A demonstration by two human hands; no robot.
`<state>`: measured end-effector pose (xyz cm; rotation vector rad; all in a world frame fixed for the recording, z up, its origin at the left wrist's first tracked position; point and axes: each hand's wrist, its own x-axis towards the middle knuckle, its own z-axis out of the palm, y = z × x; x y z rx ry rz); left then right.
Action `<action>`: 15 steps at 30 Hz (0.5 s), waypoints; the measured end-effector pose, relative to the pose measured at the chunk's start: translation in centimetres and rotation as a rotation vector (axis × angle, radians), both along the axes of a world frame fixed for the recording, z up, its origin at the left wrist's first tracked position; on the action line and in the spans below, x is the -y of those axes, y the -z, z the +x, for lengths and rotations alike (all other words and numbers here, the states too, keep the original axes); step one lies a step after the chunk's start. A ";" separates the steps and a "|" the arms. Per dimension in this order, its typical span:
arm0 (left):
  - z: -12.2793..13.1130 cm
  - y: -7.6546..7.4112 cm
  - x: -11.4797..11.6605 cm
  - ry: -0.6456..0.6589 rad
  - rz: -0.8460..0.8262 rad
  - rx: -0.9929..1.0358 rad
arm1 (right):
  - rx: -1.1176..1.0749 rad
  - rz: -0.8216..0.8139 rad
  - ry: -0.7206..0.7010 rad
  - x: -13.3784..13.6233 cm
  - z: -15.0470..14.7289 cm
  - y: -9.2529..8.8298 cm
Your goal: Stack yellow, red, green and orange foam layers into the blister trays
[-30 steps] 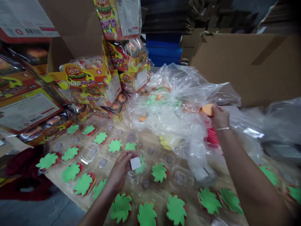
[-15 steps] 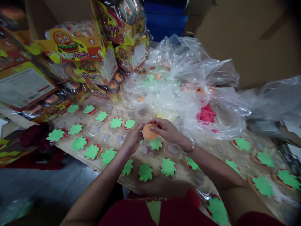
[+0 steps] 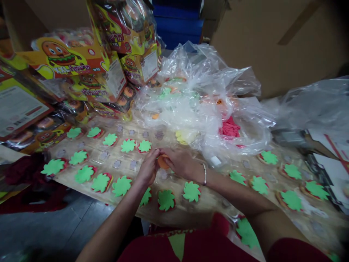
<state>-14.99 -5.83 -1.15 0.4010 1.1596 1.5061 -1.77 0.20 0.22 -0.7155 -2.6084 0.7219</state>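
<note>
Close together over the middle of the table, my left hand [image 3: 149, 169] and my right hand [image 3: 181, 163] both hold a round orange gummy burger bun [image 3: 163, 161]. The fingers are curled around its edges, so only part of the bun shows. My right hand lies partly across its top. Green jagged-edged gummy lettuce pieces [image 3: 121, 186] sit on red and yellow layers in clear plastic trays around the hands. One such lettuce piece [image 3: 144, 146] is just beyond my left hand. Another lettuce piece [image 3: 191, 191] lies nearer my body, below my right hand.
Crumpled clear plastic bags [image 3: 191, 109] with red, yellow, green and orange pieces cover the table's far side. Printed burger candy boxes [image 3: 95, 87] are stacked at the left. A large cardboard sheet [image 3: 253, 47] stands behind. Papers [image 3: 329, 171] lie at the right.
The bun now sits lower between my fingers and is more covered, with my right hand turned further over it. The whole view has shifted slightly, moving the surroundings to the left.
</note>
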 end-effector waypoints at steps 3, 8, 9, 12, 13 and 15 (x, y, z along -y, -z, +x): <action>0.1 0.2 0.1 -0.010 0.023 -0.021 | -0.053 0.166 0.033 0.7 -0.1 0.7; -0.1 0.7 0.1 -0.001 -0.041 -0.026 | -0.265 0.235 0.027 -0.4 0.8 1.5; -0.3 0.9 0.2 -0.014 -0.072 -0.025 | -0.280 0.224 0.020 -1.3 1.2 1.6; -0.9 1.4 0.5 -0.067 -0.153 -0.038 | -0.127 0.210 0.092 -6.0 2.9 2.0; -1.2 1.5 0.7 -0.079 -0.171 -0.043 | -0.031 0.212 0.159 -7.9 3.6 2.1; -1.8 1.6 1.2 -0.100 -0.188 -0.055 | 0.156 0.192 0.344 -11.7 5.2 2.4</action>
